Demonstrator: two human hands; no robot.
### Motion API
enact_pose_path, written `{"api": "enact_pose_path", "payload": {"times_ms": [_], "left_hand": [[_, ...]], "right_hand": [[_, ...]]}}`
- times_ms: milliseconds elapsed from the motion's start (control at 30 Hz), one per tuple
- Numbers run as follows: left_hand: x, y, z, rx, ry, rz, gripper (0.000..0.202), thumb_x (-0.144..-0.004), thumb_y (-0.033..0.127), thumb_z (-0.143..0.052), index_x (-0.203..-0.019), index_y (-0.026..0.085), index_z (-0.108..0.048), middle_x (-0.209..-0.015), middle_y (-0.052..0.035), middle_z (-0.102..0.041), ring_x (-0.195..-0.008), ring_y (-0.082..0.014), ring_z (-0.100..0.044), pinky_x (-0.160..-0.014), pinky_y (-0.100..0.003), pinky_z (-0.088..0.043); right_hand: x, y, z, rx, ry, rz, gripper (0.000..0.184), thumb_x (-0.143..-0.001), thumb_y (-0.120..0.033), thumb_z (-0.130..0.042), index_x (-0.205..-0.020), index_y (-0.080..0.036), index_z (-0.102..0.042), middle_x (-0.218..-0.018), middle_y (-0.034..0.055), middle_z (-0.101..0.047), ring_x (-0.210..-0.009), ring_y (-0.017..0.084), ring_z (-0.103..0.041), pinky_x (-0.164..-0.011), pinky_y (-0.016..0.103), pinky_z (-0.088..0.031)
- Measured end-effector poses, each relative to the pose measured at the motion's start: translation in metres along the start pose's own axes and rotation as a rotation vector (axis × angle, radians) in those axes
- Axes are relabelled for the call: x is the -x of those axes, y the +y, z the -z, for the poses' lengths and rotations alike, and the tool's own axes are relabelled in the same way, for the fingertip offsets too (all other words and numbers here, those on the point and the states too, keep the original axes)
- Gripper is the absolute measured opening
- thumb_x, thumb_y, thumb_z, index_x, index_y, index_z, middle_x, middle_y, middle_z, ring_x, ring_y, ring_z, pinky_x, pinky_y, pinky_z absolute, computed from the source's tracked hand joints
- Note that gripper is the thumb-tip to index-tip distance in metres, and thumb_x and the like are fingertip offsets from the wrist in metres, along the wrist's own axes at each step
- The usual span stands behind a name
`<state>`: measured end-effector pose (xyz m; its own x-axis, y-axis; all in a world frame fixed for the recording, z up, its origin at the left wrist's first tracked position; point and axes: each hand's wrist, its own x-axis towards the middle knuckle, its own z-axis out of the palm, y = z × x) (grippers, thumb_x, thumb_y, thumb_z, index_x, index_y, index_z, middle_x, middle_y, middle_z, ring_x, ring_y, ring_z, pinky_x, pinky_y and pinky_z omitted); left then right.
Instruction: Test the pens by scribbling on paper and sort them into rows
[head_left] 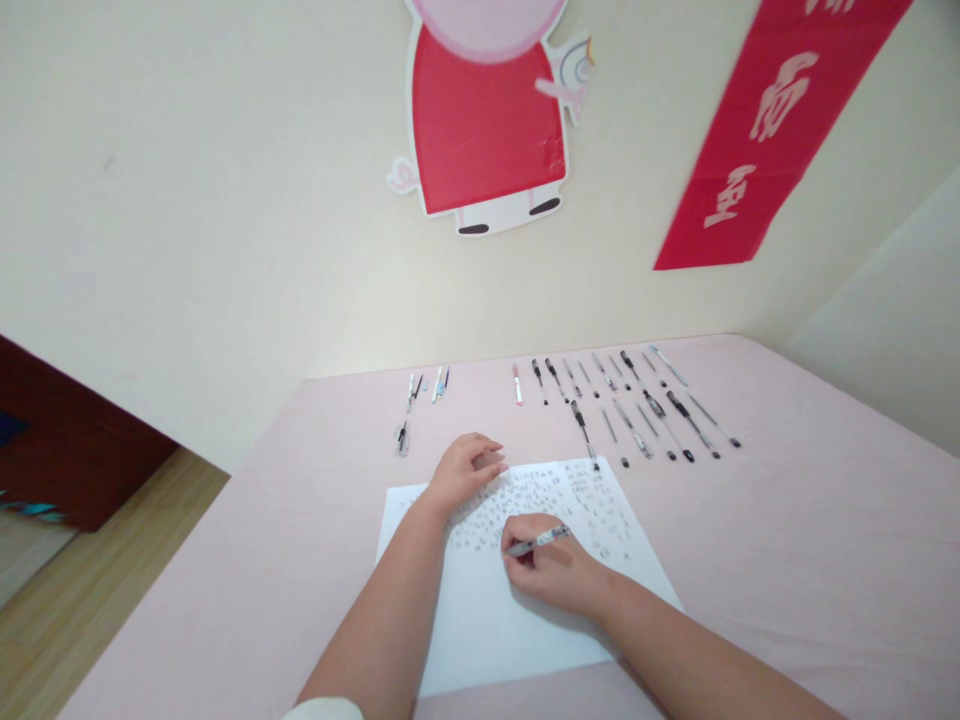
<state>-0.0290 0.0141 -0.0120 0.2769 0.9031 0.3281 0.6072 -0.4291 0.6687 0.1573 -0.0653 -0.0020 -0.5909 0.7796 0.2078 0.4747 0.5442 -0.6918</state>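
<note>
A white sheet of paper (pixel 487 630) lies on the table in front of me, its upper part covered with rows of small handwriting. My right hand (pixel 547 565) rests on the sheet, fingers closed round a pen (pixel 551 537) with a pale, printed barrel. The pen slants, and its tip is hidden behind my fingers. On the paper's upper left edge lies my left hand (pixel 466 470), fingers loosely curved and apart, holding nothing.
Several pens, caps and refills, such as a black-gripped pen (pixel 691 424), lie in rows at the right. Smaller pen parts (pixel 403 438) sit at the left, with a pink-and-white pen (pixel 517 384) between. The pink-covered table (pixel 810 560) meets a wall behind.
</note>
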Motion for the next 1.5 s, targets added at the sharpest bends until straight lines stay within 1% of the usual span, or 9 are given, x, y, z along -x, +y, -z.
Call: {"api": "enact_pose_path", "payload": {"times_ms": [100,167,267,567,767,900,1000,1333,1500], "left_hand": [[0.0,0.004,0.0,-0.025,-0.059,-0.113,0.046,-0.066,0.044,-0.075,-0.104,0.021,-0.067,-0.105,-0.0086,-0.064,-0.102,-0.0234,-0.055,-0.092,-0.039,-0.041],[0.0,0.005,-0.001,-0.065,-0.093,-0.129,0.055,-0.061,0.049,-0.077,-0.108,0.022,-0.066,-0.109,-0.0095,-0.063,-0.104,-0.0254,-0.054,-0.094,-0.041,-0.04],[0.0,0.004,-0.002,-0.109,-0.111,-0.135,0.06,-0.06,0.054,-0.075,-0.11,0.023,-0.065,-0.111,-0.0095,-0.062,-0.105,-0.0262,-0.053,-0.094,-0.042,-0.04],[0.001,0.002,-0.002,-0.136,-0.108,-0.144,0.061,-0.061,0.055,-0.074,-0.111,0.021,-0.064,-0.113,-0.0099,-0.061,-0.107,-0.0254,-0.052,-0.095,-0.04,-0.04],[0.001,0.001,-0.002,-0.132,-0.114,-0.142,0.06,-0.062,0.054,-0.074,-0.112,0.022,-0.064,-0.114,-0.0095,-0.06,-0.107,-0.0255,-0.052,-0.095,-0.041,-0.04],[0.001,0.003,-0.001,-0.132,-0.134,-0.123,0.058,-0.063,0.053,-0.074,-0.112,0.023,-0.064,-0.115,-0.0093,-0.06,-0.108,-0.0259,-0.051,-0.095,-0.041,-0.039],[0.001,0.004,0.0,-0.133,-0.144,-0.112,0.058,-0.063,0.053,-0.073,-0.112,0.024,-0.064,-0.115,-0.0092,-0.06,-0.108,-0.0261,-0.05,-0.096,-0.041,-0.039],[0.0,0.005,0.002,-0.126,-0.152,-0.097,0.058,-0.062,0.051,-0.075,-0.111,0.021,-0.065,-0.115,-0.0099,-0.059,-0.109,-0.0262,-0.05,-0.096,-0.04,-0.038],[0.0,0.004,0.001,-0.119,-0.149,-0.1,0.058,-0.062,0.052,-0.075,-0.111,0.023,-0.065,-0.116,-0.0094,-0.059,-0.109,-0.0265,-0.05,-0.096,-0.041,-0.038]], "right_hand": [[0.0,0.0,-0.001,0.006,0.026,0.011,0.012,-0.064,-0.009,-0.047,-0.064,-0.019,-0.054,-0.06,-0.002,-0.056,-0.058,0.013,-0.049,-0.058,0.023,-0.036],[0.0,0.001,-0.001,0.006,0.039,0.018,0.012,-0.064,-0.009,-0.047,-0.064,-0.019,-0.054,-0.06,-0.0016,-0.057,-0.058,0.013,-0.049,-0.058,0.024,-0.036],[0.0,0.0,-0.001,0.009,0.03,0.004,0.013,-0.062,-0.008,-0.048,-0.061,-0.019,-0.054,-0.058,-0.0015,-0.057,-0.057,0.013,-0.049,-0.057,0.023,-0.036],[-0.001,-0.005,0.004,-0.038,0.0,-0.027,0.012,-0.064,-0.008,-0.049,-0.062,-0.019,-0.054,-0.059,-0.002,-0.057,-0.057,0.013,-0.05,-0.057,0.024,-0.037],[-0.003,0.001,0.003,-0.138,0.023,-0.054,0.015,-0.063,-0.006,-0.047,-0.067,-0.019,-0.054,-0.064,-0.002,-0.055,-0.059,0.012,-0.05,-0.056,0.022,-0.039],[-0.002,0.006,0.0,-0.187,-0.042,-0.044,0.02,-0.062,-0.004,-0.048,-0.073,-0.019,-0.056,-0.064,-0.0037,-0.052,-0.055,0.01,-0.047,-0.055,0.02,-0.039],[-0.001,0.006,-0.001,-0.189,-0.081,-0.063,0.016,-0.063,-0.005,-0.048,-0.069,-0.018,-0.055,-0.063,-0.0037,-0.053,-0.054,0.009,-0.048,-0.055,0.02,-0.039],[-0.002,0.002,-0.001,-0.153,-0.075,-0.054,0.018,-0.064,-0.005,-0.047,-0.071,-0.018,-0.056,-0.059,-0.0041,-0.052,-0.052,0.01,-0.05,-0.054,0.02,-0.039],[-0.002,-0.001,0.0,-0.125,-0.066,-0.054,0.018,-0.063,-0.005,-0.048,-0.069,-0.018,-0.057,-0.057,-0.004,-0.053,-0.051,0.01,-0.05,-0.054,0.02,-0.039]]}}
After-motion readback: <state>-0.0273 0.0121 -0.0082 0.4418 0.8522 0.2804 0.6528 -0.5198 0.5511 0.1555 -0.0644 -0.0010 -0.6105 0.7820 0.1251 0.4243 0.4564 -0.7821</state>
